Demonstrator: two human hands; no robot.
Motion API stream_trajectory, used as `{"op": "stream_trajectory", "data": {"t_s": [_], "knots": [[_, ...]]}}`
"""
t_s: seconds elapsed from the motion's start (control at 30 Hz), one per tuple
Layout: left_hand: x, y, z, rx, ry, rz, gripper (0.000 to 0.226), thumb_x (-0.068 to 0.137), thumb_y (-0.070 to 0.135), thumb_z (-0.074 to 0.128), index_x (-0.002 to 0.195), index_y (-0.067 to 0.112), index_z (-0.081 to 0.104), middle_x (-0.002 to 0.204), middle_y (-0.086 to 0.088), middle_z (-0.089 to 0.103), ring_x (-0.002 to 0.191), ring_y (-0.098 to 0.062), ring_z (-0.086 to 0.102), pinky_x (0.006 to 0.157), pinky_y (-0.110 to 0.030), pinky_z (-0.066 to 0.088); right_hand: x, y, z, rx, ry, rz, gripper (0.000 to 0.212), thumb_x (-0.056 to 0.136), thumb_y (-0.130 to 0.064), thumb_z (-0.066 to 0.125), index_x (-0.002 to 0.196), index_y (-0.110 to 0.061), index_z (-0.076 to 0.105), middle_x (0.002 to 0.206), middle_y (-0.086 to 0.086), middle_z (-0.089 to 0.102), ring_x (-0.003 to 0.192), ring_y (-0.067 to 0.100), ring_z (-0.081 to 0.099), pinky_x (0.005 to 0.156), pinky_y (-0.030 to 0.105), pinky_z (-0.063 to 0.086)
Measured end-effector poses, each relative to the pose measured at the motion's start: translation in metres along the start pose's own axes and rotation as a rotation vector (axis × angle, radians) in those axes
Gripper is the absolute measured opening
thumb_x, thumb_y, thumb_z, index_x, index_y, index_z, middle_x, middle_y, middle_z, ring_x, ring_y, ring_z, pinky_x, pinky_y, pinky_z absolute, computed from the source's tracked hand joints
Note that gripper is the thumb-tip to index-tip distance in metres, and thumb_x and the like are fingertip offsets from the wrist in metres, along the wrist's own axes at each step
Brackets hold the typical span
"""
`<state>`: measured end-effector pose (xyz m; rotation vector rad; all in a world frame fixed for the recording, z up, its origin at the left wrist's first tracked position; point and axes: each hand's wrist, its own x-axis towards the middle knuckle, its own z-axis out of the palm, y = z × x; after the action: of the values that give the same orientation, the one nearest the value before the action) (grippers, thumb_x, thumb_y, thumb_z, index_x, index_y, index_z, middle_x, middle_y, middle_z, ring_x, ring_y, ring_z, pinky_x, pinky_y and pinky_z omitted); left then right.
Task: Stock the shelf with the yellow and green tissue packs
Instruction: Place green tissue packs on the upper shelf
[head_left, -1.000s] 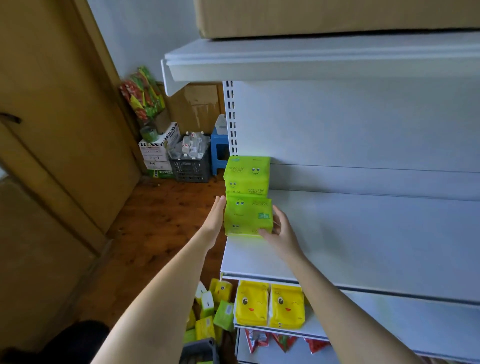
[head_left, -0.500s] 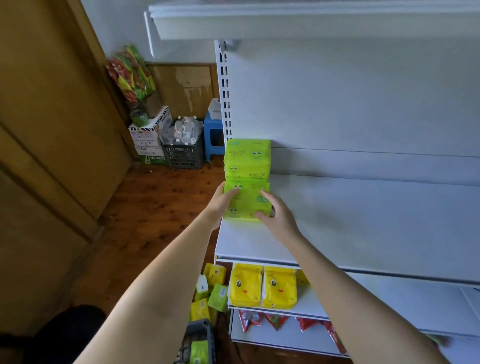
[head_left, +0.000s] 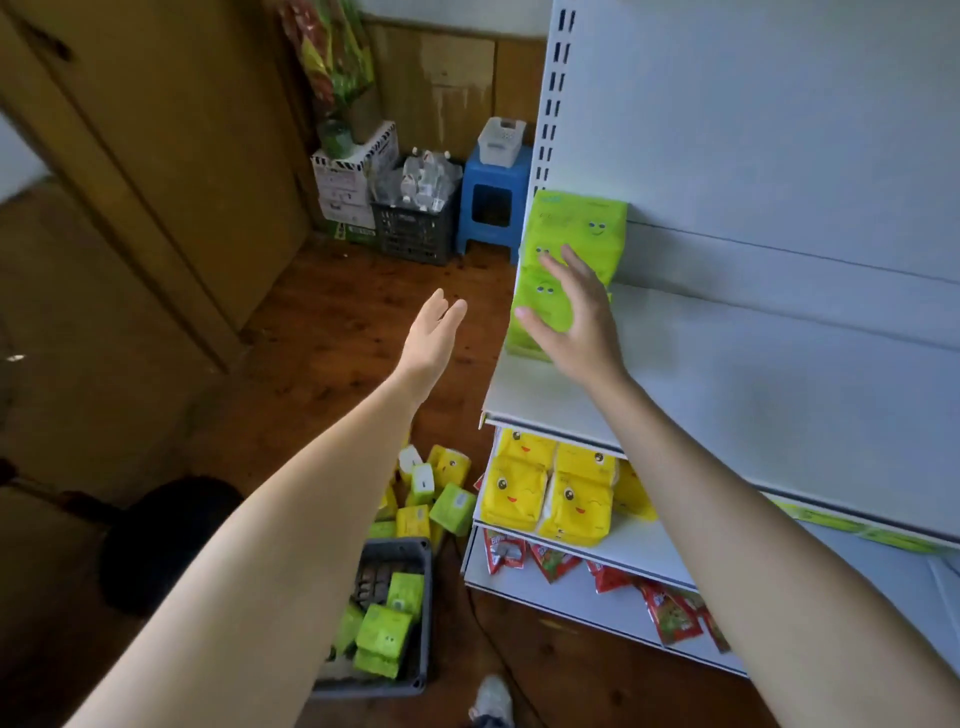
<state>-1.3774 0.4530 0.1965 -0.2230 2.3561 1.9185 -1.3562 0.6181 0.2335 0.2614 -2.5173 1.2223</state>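
Two bright green plastic tissue packs (head_left: 571, 244) stand stacked at the left end of the white metal shelf (head_left: 727, 395). The right hand (head_left: 576, 322), open with spread fingers, is in front of the lower pack; I cannot tell whether it touches it. The left hand (head_left: 434, 338), open and empty, is beside the shelf edge.

Non-task clutter only. Far past the left hand, back corner: blue plastic stool (head_left: 494, 203) with a small white basket (head_left: 501, 141) on top. Just left of the stool, dark crate (head_left: 415, 228) full of clear wrapped items, then a white cardboard box (head_left: 349, 187) with a green jar (head_left: 336, 139) on it, colourful snack bags (head_left: 332, 57) hanging above. Wooden door (head_left: 156, 145) left of that hand, wood floor (head_left: 322, 332) beneath it. Below the right forearm, bottom level: red snack packets (head_left: 670, 616). Black round seat (head_left: 166, 540) under the left forearm; a shoe (head_left: 491, 699) at bottom edge.
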Motion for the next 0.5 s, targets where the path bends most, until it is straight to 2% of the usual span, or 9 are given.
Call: {"op": "stream_trajectory", "data": {"t_s": [0.1, 0.23, 0.4, 0.5], "knots": [[-0.02, -0.024, -0.049, 0.023, 0.046, -0.028, 0.063, 0.097, 0.042, 0.043, 0.15, 0.019, 0.018, 0.155, -0.003, 0.026, 0.141, -0.017, 0.027, 0.11, -0.029, 0.025, -0.008, -0.029, 0.043, 0.041, -0.127, -0.013, 0.056, 0.084, -0.027, 0.066, 0.136, -0.016, 0.045, 0.148, 0.009, 0.035, 0.139, 0.019, 0.03, 0.11, 0.026, 0.023], [-0.05, -0.08, -0.121, 0.064, 0.111, -0.122, 0.064, 0.096, 0.04, 0.045, 0.15, 0.018, 0.019, 0.153, -0.006, 0.028, 0.139, -0.018, 0.031, 0.111, -0.03, 0.028, -0.041, -0.051, 0.119, 0.065, -0.354, 0.042, 0.058, 0.087, -0.031, 0.062, 0.14, -0.022, 0.039, 0.149, 0.002, 0.035, 0.139, 0.013, 0.029, 0.112, 0.03, 0.025], [-0.078, -0.172, -0.202, 0.082, 0.144, -0.313, 0.061, 0.097, 0.037, 0.045, 0.149, 0.018, 0.02, 0.151, -0.006, 0.033, 0.137, -0.018, 0.035, 0.108, -0.028, 0.03, -0.106, -0.053, 0.232, 0.099, -0.597, 0.264, 0.061, 0.089, -0.031, 0.06, 0.143, -0.022, 0.032, 0.148, -0.001, 0.033, 0.137, 0.013, 0.031, 0.104, 0.022, 0.027], [-0.08, -0.244, -0.23, 0.117, 0.155, -0.402, 0.056, 0.098, 0.035, 0.042, 0.148, 0.019, 0.023, 0.148, -0.003, 0.038, 0.134, -0.017, 0.039, 0.102, -0.023, 0.03, -0.149, -0.023, 0.306, 0.078, -0.711, 0.387, 0.063, 0.089, -0.032, 0.06, 0.144, -0.022, 0.031, 0.149, 0.001, 0.032, 0.137, 0.016, 0.031, 0.103, 0.024, 0.028]]}}
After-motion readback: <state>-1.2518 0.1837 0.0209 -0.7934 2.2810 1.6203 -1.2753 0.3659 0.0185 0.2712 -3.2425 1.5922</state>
